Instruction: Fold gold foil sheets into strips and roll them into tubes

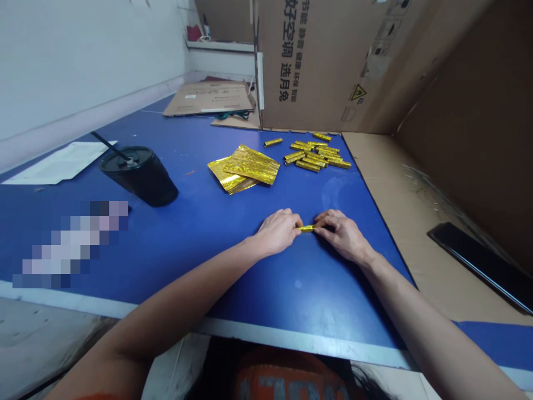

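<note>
My left hand (277,232) and my right hand (341,236) meet near the middle of the blue tabletop (216,261). Between their fingertips they pinch a small rolled gold foil tube (306,228), whose middle is partly hidden by my fingers. Farther ahead lies a loose pile of several similar gold foil tubes (314,155). To its left, a stack of flat crinkled gold foil sheets (244,169) rests on the table. Neither hand touches the pile or the sheets.
A black tumbler with a straw (139,176) stands left of the foil, beside a white paper sheet (62,164). A pixelated patch (70,244) covers part of the table. Cardboard (400,222) lies right, with a black flat device (478,261); a large printed carton (316,61) stands behind.
</note>
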Tool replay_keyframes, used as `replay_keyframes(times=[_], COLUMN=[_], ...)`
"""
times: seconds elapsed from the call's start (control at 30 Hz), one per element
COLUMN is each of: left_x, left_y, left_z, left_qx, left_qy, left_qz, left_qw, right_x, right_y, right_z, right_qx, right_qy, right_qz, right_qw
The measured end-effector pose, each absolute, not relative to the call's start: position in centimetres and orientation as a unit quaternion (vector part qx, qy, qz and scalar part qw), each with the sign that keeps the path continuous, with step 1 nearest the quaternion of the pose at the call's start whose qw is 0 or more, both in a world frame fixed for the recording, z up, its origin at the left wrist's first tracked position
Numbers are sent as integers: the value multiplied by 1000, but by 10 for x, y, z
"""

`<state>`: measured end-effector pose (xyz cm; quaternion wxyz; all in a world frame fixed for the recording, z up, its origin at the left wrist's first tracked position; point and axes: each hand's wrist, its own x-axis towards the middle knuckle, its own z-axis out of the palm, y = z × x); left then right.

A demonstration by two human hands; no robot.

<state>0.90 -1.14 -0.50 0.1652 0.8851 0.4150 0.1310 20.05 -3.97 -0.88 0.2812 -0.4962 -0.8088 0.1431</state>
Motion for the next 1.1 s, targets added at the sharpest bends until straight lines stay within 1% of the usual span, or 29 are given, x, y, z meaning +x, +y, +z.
replay_keyframes(times=[0.1, 0.23, 0.3, 0.43, 0.53, 0.6, 0.7, 0.77, 0.8, 0.87, 0.93, 1.1], left_x=[7, 4, 3, 0, 1, 3, 10, 14, 16, 18, 19, 14], left_y=[-11, -10, -11, -11, -10, -9, -10, -14, -16, -21, -25, -25], left_z=[-5, -4, -3, -2, -3, -4, -4, -2, -1, 0, 1, 2], left_qx=[882, 872, 869, 868, 856, 807, 650, 564, 543, 531, 529, 521], left_qy=[411, 403, 397, 386, 376, 393, 404, 374, 357, 338, 329, 311], left_qz=[151, 187, 200, 222, 257, 316, 405, 416, 413, 411, 416, 424], left_qw=[176, 208, 216, 221, 244, 307, 500, 608, 638, 660, 662, 672], right_x=[199, 197, 196, 196, 195, 193, 186, 179, 175, 168, 163, 165], right_y=[-43, -48, -49, -50, -50, -51, -52, -54, -56, -59, -61, -62], right_z=[-7, -5, -3, 2, 2, 1, -2, -2, -2, -1, 0, 1], right_qx=[-493, -539, -548, -543, -556, -565, -567, -554, -545, -527, -515, -482], right_qy=[-807, -766, -761, -777, -753, -715, -628, -571, -549, -525, -524, -585], right_qz=[157, 180, 185, 200, 235, 272, 337, 384, 409, 453, 485, 522], right_qw=[284, 301, 293, 250, 263, 308, 412, 468, 484, 491, 475, 391])
